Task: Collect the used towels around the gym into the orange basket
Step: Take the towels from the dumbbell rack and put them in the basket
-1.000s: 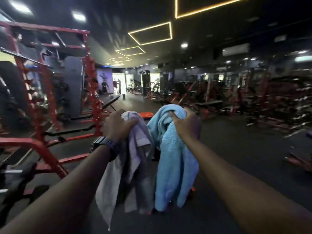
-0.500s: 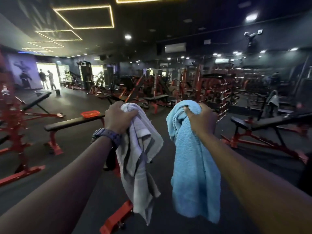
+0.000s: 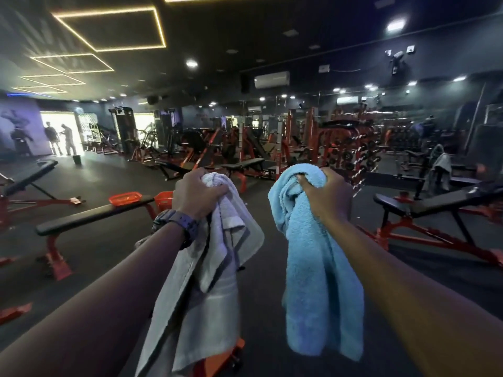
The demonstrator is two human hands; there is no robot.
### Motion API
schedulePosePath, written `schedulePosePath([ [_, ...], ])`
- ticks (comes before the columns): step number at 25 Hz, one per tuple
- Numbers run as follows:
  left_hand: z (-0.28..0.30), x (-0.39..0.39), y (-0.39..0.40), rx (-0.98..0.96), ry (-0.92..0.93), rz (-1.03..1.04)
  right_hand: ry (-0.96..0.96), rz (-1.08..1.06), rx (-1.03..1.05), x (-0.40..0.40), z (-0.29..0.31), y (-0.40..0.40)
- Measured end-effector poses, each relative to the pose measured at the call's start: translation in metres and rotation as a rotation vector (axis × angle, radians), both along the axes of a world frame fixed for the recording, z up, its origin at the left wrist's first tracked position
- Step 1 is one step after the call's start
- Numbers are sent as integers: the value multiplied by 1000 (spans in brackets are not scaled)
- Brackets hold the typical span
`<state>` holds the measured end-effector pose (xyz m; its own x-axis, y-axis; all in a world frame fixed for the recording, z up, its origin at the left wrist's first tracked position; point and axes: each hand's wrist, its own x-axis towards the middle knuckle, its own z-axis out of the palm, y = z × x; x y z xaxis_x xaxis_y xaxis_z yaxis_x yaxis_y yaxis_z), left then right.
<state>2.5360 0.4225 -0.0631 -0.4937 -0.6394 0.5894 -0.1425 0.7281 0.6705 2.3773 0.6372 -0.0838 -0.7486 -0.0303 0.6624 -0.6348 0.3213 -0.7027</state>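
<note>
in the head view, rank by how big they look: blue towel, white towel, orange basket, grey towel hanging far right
1. white towel and blue towel: look about alike, both close to the camera, so I won't rank them.
2. grey towel, far off.
3. orange basket, also far, so true size is unsure.

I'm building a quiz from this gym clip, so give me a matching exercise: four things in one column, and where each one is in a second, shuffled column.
Things:
1. blue towel
2. grey towel
3. orange basket
4. wristwatch

Places:
A. on the floor past the flat bench
B. in the grip of the left hand
C. on the left wrist
D. in the grip of the right hand

Pairs: 1-D, 2-B, 3-A, 4-C

The left hand and the right hand each hold one towel bunched at the top; the flat bench stands in front of the basket.
</note>
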Motion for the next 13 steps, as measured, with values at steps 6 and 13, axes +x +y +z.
schedulePosePath([
  [6,25,-138,-76,27,-4,65,19,90,21,-151,24,-97],
  [13,24,-305,-208,-6,115,105,89,222,14,-301,40,-271],
])
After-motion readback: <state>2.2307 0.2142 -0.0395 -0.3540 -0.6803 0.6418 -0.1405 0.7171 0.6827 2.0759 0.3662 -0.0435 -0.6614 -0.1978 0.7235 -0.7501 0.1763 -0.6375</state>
